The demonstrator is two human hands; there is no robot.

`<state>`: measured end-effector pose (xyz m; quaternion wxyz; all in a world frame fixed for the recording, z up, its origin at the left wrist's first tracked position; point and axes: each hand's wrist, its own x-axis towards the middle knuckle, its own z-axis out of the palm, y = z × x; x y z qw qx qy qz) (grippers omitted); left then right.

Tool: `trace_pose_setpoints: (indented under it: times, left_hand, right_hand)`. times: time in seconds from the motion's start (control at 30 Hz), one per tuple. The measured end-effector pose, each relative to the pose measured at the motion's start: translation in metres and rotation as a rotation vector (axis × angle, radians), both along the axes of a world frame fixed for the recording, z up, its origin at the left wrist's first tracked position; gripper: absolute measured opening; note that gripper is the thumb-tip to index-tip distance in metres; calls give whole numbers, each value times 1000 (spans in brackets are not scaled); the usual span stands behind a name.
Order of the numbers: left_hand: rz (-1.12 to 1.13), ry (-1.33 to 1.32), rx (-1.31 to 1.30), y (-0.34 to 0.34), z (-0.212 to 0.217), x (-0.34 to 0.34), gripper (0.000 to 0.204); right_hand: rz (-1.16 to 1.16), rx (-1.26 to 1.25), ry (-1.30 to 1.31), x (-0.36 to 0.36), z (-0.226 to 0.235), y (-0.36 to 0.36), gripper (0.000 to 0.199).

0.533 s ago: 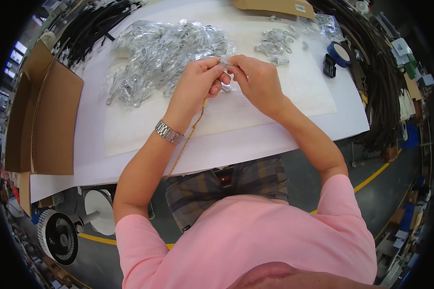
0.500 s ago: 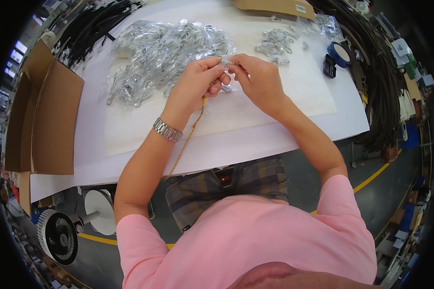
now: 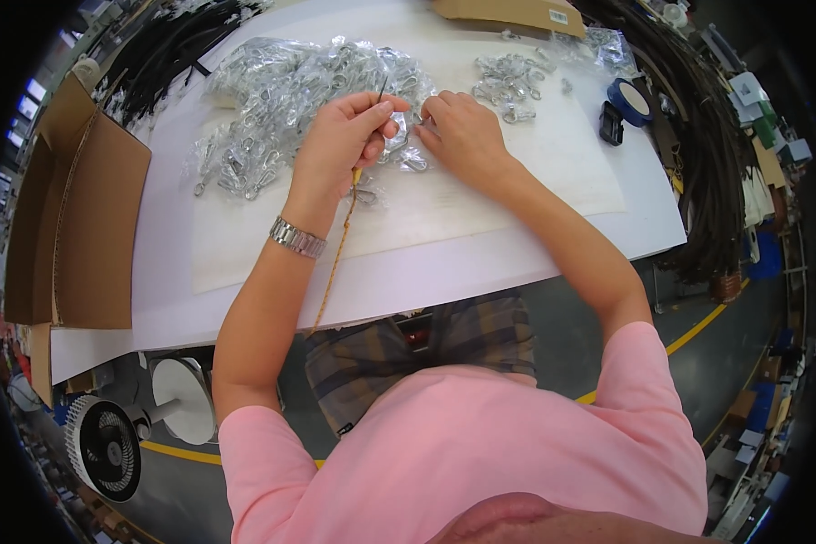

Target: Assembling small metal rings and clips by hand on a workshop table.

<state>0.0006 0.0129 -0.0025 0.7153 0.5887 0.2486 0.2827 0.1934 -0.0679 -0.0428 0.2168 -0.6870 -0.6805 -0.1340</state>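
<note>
My left hand (image 3: 349,136) is closed round a slim pointed tool (image 3: 383,88). Its thin dark tip sticks up past my fingers, and its yellow end shows below them; the middle is hidden. A yellow-brown cord (image 3: 338,258) runs from that end down over the table edge. My right hand (image 3: 467,140) is at the right side of a heap of metal clips in clear plastic bags (image 3: 290,100), thumb and forefinger a little apart, with nothing plainly held. Between and below my hands lie a few bagged clips (image 3: 412,161).
A smaller group of bagged clips (image 3: 508,80) lies to the right. Beyond it are a blue tape roll (image 3: 627,102) and a small black case (image 3: 611,123). An open cardboard box (image 3: 104,222) stands at left, with a fan (image 3: 107,446) below it. Dark straps (image 3: 707,181) hang at right.
My hands have come apart from where their fingertips met. The left has moved slightly left, its tool tip now showing; the right has shifted slightly left, its thumb and forefinger no longer pinching.
</note>
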Motion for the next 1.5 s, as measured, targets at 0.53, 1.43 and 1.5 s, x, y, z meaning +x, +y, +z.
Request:
trace_pose_setpoints:
  times: [0.53, 1.43, 1.5]
  left_hand:
    - [-144, 11, -95, 3, 1, 0, 32]
    - [280, 90, 788, -7, -8, 10, 18]
    - [223, 142, 642, -6, 0, 8, 20]
  right_hand:
    - [499, -238, 1621, 25, 29, -13, 15]
    - [421, -736, 1475, 25, 37, -20, 31]
    - [376, -382, 1735, 28, 33, -20, 29]
